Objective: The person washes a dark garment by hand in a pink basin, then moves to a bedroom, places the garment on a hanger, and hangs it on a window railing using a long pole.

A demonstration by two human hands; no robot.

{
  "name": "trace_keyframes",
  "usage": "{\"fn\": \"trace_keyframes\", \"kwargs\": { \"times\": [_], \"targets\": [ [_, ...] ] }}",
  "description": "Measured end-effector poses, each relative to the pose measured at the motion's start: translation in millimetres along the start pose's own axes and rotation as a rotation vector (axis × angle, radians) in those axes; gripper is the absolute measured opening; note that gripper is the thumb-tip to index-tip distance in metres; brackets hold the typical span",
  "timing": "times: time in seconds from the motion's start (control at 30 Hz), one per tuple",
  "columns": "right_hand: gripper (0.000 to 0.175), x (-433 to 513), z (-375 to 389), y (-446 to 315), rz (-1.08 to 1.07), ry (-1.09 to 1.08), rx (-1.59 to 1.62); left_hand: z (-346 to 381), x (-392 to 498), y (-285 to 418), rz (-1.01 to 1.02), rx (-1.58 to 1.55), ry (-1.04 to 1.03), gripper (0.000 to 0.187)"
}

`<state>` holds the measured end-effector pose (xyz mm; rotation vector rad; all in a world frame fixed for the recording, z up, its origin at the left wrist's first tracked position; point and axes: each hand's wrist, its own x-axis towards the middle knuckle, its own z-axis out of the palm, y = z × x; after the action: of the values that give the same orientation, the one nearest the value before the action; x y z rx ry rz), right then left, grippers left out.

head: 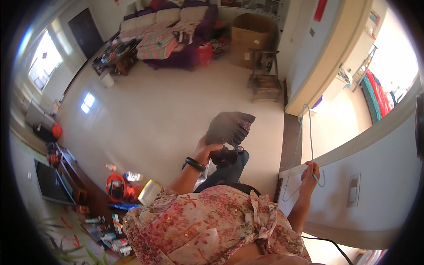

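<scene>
My left hand (pixel 204 150), with a dark bangle on its wrist, grips a bunched black garment (pixel 228 127). The cloth looks pleated and has a reddish pattern along one side; part of it hangs below the thumb. Out to the right, my right hand (pixel 309 175) is closed around a pale blue-green wire hanger (pixel 310 134) near its hook. The hanger stands on end beside the wall, with no cloth on it. Garment and hanger are well apart.
A wall with a switch plate (pixel 354 190) and a doorway are close on my right. A wooden chair (pixel 265 84) and large cardboard box (pixel 248 43) stand ahead. A red basin (pixel 116 188) and white container (pixel 149 192) sit at lower left. Further off are a sofa (pixel 165 16) and low table (pixel 121 63).
</scene>
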<state>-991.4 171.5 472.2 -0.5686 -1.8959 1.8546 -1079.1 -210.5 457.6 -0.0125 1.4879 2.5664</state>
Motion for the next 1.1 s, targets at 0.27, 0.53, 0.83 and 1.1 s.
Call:
{"fn": "trace_keyframes", "kwargs": {
  "times": [0.27, 0.53, 0.83, 1.1],
  "targets": [
    [0.051, 151.8, 39.7, 29.3, 0.003, -0.001, 0.342, 48.3, 225.8, -40.1, -0.163, 0.266, -0.250, 0.046],
    [0.025, 309.7, 69.5, 20.0, -0.067, 0.108, 0.684, 108.5, 423.8, -46.7, -0.141, 0.505, -0.444, 0.030],
    [0.019, 373.8, 40.1, 26.6, -0.063, 0.324, 0.476, 182.3, 529.0, -53.1, 0.071, 0.946, -0.756, 0.053],
    [0.027, 506.2, -27.5, 55.3, -0.159, 0.593, 0.323, 294.8, 619.9, -89.9, 0.360, 0.952, -1.279, 0.046]
  ]
}}
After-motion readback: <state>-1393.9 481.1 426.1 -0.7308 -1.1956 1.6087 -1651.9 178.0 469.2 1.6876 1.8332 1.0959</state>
